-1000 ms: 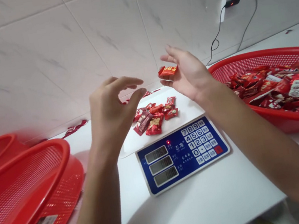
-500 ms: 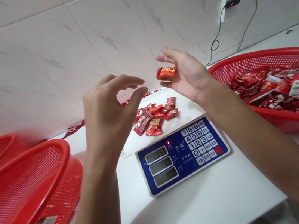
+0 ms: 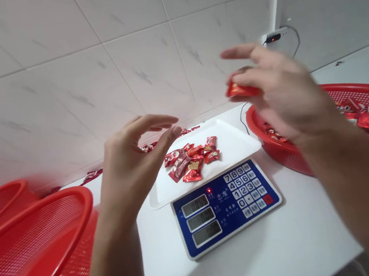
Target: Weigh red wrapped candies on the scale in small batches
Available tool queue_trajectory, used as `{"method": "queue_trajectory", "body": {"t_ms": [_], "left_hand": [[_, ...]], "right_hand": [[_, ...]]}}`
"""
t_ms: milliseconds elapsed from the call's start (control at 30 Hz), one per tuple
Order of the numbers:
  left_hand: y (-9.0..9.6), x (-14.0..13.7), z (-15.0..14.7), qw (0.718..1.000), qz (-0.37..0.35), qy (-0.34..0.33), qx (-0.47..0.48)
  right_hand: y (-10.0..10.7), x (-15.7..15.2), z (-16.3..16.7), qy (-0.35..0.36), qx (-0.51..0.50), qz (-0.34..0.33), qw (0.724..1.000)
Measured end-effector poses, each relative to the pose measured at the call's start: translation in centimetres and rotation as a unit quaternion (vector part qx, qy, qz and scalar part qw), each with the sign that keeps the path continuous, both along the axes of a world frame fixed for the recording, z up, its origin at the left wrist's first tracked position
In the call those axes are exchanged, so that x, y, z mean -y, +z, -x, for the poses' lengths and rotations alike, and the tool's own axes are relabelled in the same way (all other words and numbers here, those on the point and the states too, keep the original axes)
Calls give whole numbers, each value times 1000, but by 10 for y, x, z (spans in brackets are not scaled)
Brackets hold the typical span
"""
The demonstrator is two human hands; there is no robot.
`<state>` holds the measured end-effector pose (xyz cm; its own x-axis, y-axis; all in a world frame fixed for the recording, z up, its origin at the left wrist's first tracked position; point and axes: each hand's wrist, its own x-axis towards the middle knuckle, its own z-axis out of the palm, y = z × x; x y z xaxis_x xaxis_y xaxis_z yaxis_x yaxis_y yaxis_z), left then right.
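Wrapped candies in red and maroon foil [image 3: 193,168] lie in a loose heap on the white tray [image 3: 230,142] of a weighing scale [image 3: 229,208], whose blue panel has number keys and three displays. My left hand [image 3: 136,164] hovers beside the heap at the left, thumb and fingers apart with nothing between them. Raised over the right basket's near left rim, my right hand [image 3: 278,90] holds a red wrapped candy [image 3: 242,90] between thumb and fingers, somewhat smeared by motion.
A red mesh basket [image 3: 269,155] full of wrapped candies stands at the right. Two more red baskets [image 3: 82,198] are at the left. Several candies [image 3: 92,176] lie along the tiled wall behind the scale. A socket with a plug [image 3: 274,38] is on the wall.
My right hand has moved right, away from the tray towards the basket, turning over with the red candy still in it. My left hand stays over the tray's left side. The view has tilted upward.
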<state>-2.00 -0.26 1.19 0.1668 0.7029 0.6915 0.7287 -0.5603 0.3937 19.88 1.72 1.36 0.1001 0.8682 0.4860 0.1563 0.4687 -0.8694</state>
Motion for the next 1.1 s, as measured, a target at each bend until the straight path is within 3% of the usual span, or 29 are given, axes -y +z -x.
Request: {"method": "queue_trajectory", "body": {"t_ms": [100,200,333,400,500,567,667,867,1000,1100], "left_hand": [[1,-3,12,1000,22,3,-9],[-11,-20,23,988,128,4,-83],[-44,-48,30,933,279,17,-226],[-57,-55,31,916,323,13,-236],[-68,-53,32,908,362,-29,-208],[-71,-50,29,913,362,-58,-182],[-76,-51,19,927,337,-66,-149],[-84,-70,-1,956,212,-122,-161],[-84,-70,-6,958,197,-85,-190],[-84,-66,-12,962,174,-45,-203]], "right_hand": [[3,2,-41,-139,218,63,964],[-5,-17,-51,-158,409,133,889],[-21,-46,-10,18,566,108,817],[-27,-58,14,118,607,127,776],[-31,-74,34,185,636,156,733],[-32,-81,38,210,627,154,735],[-38,-82,43,236,589,145,759],[-47,-70,43,232,476,149,835],[-42,-63,31,263,416,201,847],[-43,-56,34,199,443,187,854]]}}
